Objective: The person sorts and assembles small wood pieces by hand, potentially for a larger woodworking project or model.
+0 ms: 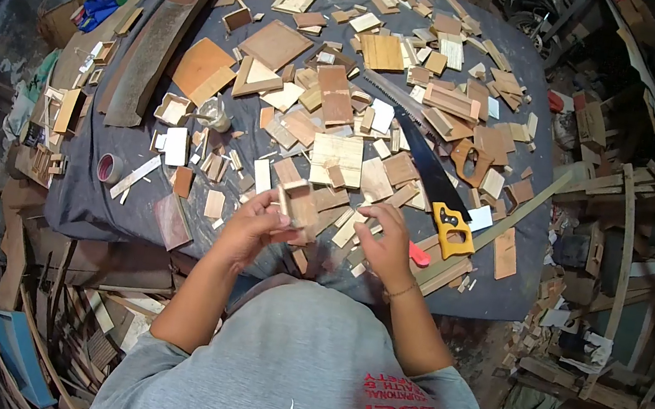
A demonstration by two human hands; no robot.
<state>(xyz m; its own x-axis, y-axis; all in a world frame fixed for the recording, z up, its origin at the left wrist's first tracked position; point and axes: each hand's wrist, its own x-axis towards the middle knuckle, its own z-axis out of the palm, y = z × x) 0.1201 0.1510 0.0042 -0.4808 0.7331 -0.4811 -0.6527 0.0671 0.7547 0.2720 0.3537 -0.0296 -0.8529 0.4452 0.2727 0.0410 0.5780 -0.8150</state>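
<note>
The wide counter covered in dark grey cloth (83, 198) has its near edge against the person's grey shirt (304, 362). Bare cloth shows mainly toward its front left corner; the middle and right are crowded with wood offcuts. A long, weathered grey-brown board (151, 51) runs along the left side, and a long, pale wooden strip (511, 219) slants across the front right. A black-bladed handsaw with a yellow handle (452, 232) lies right of the right hand (385, 247), and a saw with a brown wooden handle (470, 162) lies beyond it. The left hand (255, 226) grips a small, open wooden box (299, 207) above the front middle. The right hand is beside it, fingers bent; whether they pinch a piece, I cannot tell.
</note>
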